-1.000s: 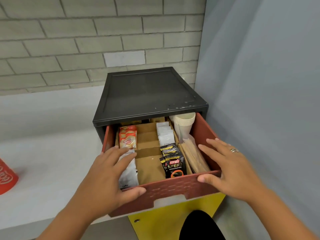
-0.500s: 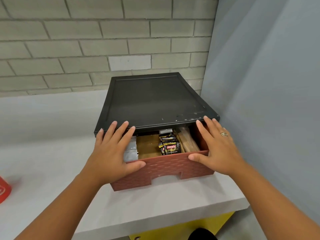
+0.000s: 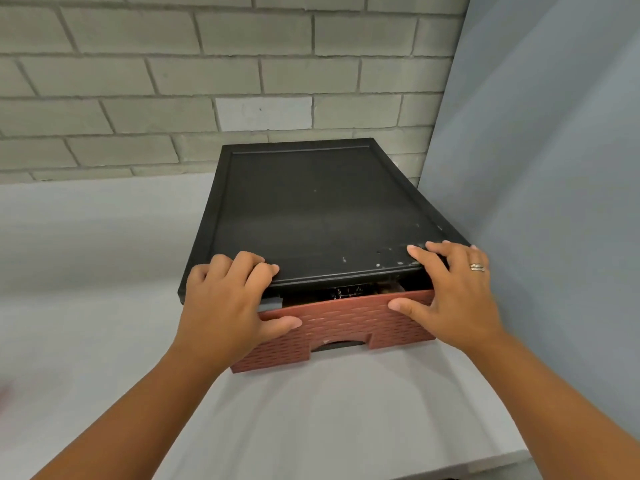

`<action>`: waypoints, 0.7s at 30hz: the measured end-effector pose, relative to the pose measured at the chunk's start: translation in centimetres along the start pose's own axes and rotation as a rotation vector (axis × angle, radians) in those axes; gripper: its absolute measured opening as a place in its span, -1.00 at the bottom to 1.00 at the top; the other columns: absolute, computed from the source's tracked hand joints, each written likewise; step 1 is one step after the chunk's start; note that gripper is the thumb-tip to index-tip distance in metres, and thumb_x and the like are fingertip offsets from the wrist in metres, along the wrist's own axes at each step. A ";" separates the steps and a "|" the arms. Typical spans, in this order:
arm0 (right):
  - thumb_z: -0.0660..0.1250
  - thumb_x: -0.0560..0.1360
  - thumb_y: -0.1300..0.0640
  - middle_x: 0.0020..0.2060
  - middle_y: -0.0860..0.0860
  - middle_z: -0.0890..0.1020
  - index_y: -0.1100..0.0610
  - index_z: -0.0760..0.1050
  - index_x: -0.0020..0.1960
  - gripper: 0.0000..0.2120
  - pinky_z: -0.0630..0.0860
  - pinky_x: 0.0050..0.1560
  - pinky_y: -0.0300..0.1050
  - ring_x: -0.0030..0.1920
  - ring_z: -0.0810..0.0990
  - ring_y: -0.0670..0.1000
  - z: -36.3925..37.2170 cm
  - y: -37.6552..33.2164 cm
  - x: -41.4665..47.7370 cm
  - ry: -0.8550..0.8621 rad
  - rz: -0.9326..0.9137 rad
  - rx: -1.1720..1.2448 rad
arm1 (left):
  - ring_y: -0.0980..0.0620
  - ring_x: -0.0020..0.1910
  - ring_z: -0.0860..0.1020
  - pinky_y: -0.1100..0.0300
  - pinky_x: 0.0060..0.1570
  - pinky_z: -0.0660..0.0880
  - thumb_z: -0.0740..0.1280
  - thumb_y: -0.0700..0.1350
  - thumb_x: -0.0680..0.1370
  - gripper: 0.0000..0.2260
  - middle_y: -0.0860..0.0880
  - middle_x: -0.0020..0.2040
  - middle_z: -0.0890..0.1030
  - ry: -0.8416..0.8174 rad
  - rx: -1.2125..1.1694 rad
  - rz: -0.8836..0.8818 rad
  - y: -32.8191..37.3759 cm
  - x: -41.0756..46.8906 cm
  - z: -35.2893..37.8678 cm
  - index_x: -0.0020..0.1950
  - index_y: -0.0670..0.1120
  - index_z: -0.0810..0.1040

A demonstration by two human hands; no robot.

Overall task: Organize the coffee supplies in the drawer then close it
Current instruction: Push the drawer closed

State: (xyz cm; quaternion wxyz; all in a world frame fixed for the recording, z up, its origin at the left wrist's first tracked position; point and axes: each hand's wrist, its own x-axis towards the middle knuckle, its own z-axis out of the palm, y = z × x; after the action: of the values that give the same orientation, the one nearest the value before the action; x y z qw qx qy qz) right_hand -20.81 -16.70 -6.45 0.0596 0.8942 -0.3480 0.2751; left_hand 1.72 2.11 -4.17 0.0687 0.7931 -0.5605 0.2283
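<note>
The red drawer (image 3: 346, 322) is almost inside the black box (image 3: 318, 209). The left hand (image 3: 225, 306) grips both; the right hand (image 3: 453, 296) presses
</note>
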 end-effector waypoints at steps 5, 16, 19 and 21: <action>-0.06 0.42 -0.46 0.05 0.17 0.54 0.02 0.38 0.21 -0.33 0.33 0.21 0.33 0.16 0.35 0.12 1.5 0.1 0.2 0.131 0.028 0.014 | -0.17 -0.32 0.54 0.07 -0.31 0.44 0.53 0.26 0.14 -0.46 -0.11 -0.16 0.63 0.068 0.010 -0.023 0.4 0.4 0.5 -0.10 -0.12 0.64; -0.04 0.41 -0.47 0.03 0.15 0.50 0.02 0.40 0.16 -0.34 0.17 0.23 0.18 0.11 0.44 0.19 2.6 0.1 0.5 0.211 0.044 -0.048 | -0.16 -0.31 0.55 0.04 -0.32 0.45 0.57 0.17 0.14 -0.51 -0.10 -0.13 0.64 0.113 -0.019 -0.040 0.3 0.3 1.0 -0.10 -0.12 0.63; -0.06 0.40 -0.47 0.02 0.15 0.50 0.02 0.39 0.16 -0.33 0.16 0.24 0.17 0.11 0.44 0.19 2.5 0.1 0.5 0.171 0.046 -0.073 | -0.13 -0.31 0.55 0.06 -0.33 0.45 0.57 0.18 0.14 -0.51 -0.07 -0.14 0.64 0.114 -0.018 -0.029 0.3 0.3 1.0 -0.10 -0.10 0.63; -0.09 0.41 -0.48 0.02 0.14 0.50 0.02 0.40 0.16 -0.32 0.16 0.24 0.17 0.12 0.42 0.18 2.3 0.0 0.5 0.137 0.053 -0.098 | -0.11 -0.31 0.55 0.07 -0.34 0.45 0.57 0.19 0.13 -0.51 -0.05 -0.14 0.63 0.096 -0.035 -0.029 0.3 0.3 0.9 -0.11 -0.08 0.63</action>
State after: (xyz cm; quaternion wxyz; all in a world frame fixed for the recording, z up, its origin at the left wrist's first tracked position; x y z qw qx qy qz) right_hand -19.54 -17.69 -8.11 0.1195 0.8599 -0.3795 0.3197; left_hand 1.79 1.40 -4.92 0.1127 0.7881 -0.5487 0.2552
